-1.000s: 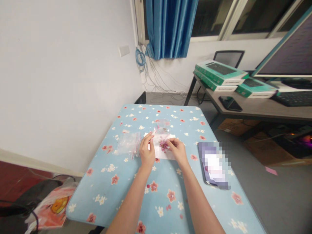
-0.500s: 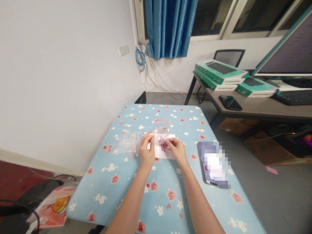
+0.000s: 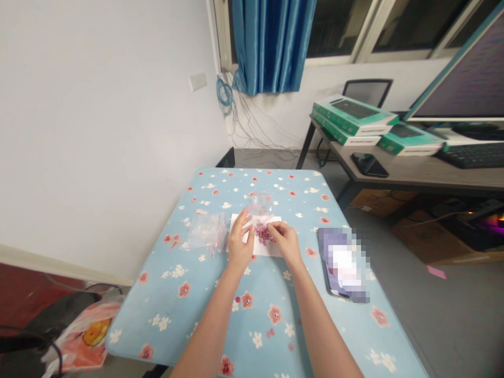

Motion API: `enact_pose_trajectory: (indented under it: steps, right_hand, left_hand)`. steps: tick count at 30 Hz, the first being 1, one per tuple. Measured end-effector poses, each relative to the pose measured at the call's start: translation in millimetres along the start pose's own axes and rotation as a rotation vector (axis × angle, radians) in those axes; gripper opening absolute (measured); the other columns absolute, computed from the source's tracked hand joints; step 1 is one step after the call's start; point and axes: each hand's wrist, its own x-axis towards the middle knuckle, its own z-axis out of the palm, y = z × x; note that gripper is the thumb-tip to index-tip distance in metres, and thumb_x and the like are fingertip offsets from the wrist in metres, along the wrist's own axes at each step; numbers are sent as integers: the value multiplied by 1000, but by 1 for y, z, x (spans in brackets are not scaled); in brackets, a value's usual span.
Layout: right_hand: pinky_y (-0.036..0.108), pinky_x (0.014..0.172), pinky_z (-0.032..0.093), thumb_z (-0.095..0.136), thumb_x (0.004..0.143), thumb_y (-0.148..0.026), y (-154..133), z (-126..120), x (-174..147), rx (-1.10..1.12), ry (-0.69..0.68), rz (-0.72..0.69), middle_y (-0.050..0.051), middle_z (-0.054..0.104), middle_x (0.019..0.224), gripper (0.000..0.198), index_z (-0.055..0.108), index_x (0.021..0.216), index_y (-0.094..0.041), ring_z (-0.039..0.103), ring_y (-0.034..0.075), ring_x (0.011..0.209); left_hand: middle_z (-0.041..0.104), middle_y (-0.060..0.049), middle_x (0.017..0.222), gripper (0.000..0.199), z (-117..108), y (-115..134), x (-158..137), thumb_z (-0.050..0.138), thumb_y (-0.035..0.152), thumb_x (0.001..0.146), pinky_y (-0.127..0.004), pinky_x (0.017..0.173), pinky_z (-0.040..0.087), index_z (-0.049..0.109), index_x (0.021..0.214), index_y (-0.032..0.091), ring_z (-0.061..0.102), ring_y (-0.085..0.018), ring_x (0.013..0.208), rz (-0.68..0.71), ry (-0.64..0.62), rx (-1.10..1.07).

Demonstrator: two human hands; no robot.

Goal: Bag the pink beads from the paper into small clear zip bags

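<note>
A loose pile of small pink-purple beads (image 3: 264, 234) lies on a white sheet of paper (image 3: 271, 251) in the middle of the table. Over the left part of the paper is my left hand (image 3: 239, 245), its thumb and a finger close together and another finger raised; what they hold, if anything, is too small to make out. My right hand (image 3: 286, 241) pinches at the pile's right edge, and its fingertips hide whatever is between them. Left of the hands lies a clear zip bag (image 3: 205, 232). Another clear bag (image 3: 260, 202) rests just beyond the paper.
The table (image 3: 205, 325) wears a blue flowered cover. A pixelated phone-like device (image 3: 343, 265) lies to the right. Green keyboard boxes (image 3: 354, 115), a black phone (image 3: 370, 165) and a monitor (image 3: 464, 79) occupy the desk at right. A plastic bag (image 3: 88, 336) sits low at left.
My left hand has shifted slightly right, nearer the beads, with its thumb and finger lower. The pile looks more spread out. My right hand stays at its edge.
</note>
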Motion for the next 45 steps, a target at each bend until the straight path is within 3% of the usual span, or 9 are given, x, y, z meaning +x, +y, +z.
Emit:
enact_pose_trajectory:
  steps: [5,13,22,27,29,32,35,41,45]
  right_hand:
    - [26,54,43,60,73,-42,1,0,0,-12,-2,-21,3,63,64,27,65,71,-16,55,15,59]
    - [25,55,44,60,72,-41,-1,0,0,-16,3,-24,3,66,65,26,65,72,-16,57,14,57]
    - [26,54,46,59,73,-41,0,1,1,-6,-4,10,5,66,67,25,64,75,-16,59,16,60]
    - [30,62,46,55,77,-40,-26,-10,-22,-292,108,-70,8,65,85,31,65,95,-16,56,15,59]
    - [30,63,44,54,80,-39,-42,-19,-49,-489,2,-132,5,63,81,30,64,97,-18,53,14,57]
    - [28,61,43,60,77,-33,-54,-31,-92,-645,-318,-134,4,61,82,26,62,100,-21,57,17,68]
    - [28,65,43,56,79,-22,-51,-38,-119,-742,-461,-81,4,60,88,16,62,94,-22,59,19,78]
    - [27,67,43,47,85,-17,-45,-38,-118,-699,-531,-108,4,58,82,16,63,82,-20,58,17,77]
    - [27,63,41,49,85,-23,-44,-41,-92,-649,-442,-194,4,60,82,15,64,87,-22,56,16,72]
  left_hand:
    - [42,-11,139,49,1,-3,-1,51,22,86,-35,89,53,39,133,28,53,-21,117,24,5,-34]
    - [49,-11,131,34,0,-6,-1,52,25,86,-34,89,53,56,120,23,51,-23,119,53,15,9]
    - [51,-11,127,31,0,-3,0,53,21,84,-33,86,55,60,115,21,54,-21,114,33,-19,41]
    - [56,-11,120,29,-1,1,2,53,19,83,-31,82,56,61,111,19,57,-20,109,6,-39,65]
    - [56,-11,120,31,-2,1,2,53,18,83,-31,81,56,60,113,18,58,-19,106,-13,-6,52]
    - [56,-11,120,32,-3,1,3,53,16,82,-30,80,56,60,113,18,58,-19,106,-35,35,37]
    - [55,-11,120,32,-3,0,3,53,16,81,-29,79,56,60,112,18,59,-19,104,-42,61,35]
    - [55,-11,119,32,-3,1,3,53,17,81,-29,78,56,60,112,19,60,-18,99,-42,85,34]
    - [53,-11,122,36,-5,4,3,54,18,81,-29,78,55,56,117,20,62,-15,92,-50,158,23]
